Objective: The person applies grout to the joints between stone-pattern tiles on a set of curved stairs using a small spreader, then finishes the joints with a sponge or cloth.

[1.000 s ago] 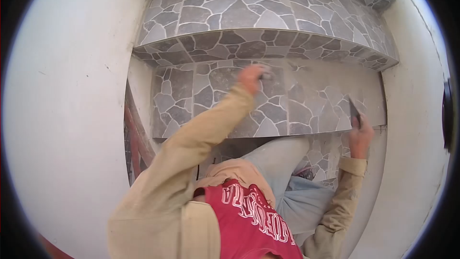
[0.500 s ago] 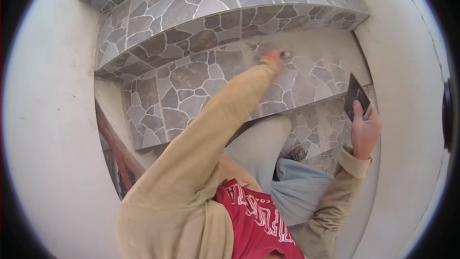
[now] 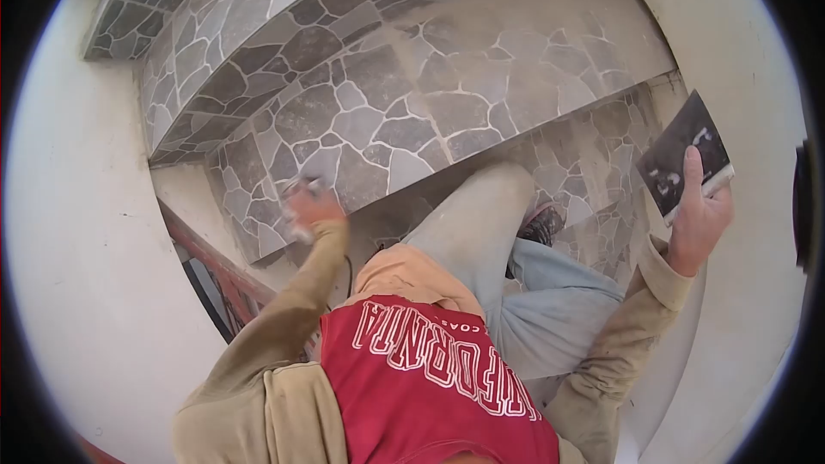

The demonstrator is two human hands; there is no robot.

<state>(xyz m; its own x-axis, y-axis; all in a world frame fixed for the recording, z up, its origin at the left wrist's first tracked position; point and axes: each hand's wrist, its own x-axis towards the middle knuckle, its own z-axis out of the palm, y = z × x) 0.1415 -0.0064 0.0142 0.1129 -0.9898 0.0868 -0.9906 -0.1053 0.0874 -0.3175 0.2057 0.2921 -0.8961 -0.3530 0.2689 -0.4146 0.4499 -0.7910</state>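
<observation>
My left hand [image 3: 314, 206], smeared by motion, is low over the left end of a step [image 3: 361, 133] faced with grey stone-pattern tile and pale joints. It seems closed round something small, whitish and dark, which I cannot make out. Off to the right, my right hand [image 3: 703, 222] grips a dark, flat, square plate [image 3: 679, 159] by its pale lower edge, thumb on its face. White smudges mark the plate, which is held up near the wall, apart from the step.
Higher tiled steps [image 3: 284, 0] curve up behind. A greyish film dulls the tile at the step's right end [image 3: 567, 17]. At left runs a reddish railing [image 3: 206, 249]. Pale walls [image 3: 77, 206] stand on both sides. My bent knee [image 3: 503, 185] and shoe [image 3: 543, 223] are by the step's front edge.
My left hand has swept from the step's right part to its left end, nearer my body. The plate in my right hand is raised and turned to show more of its face. The view has tilted.
</observation>
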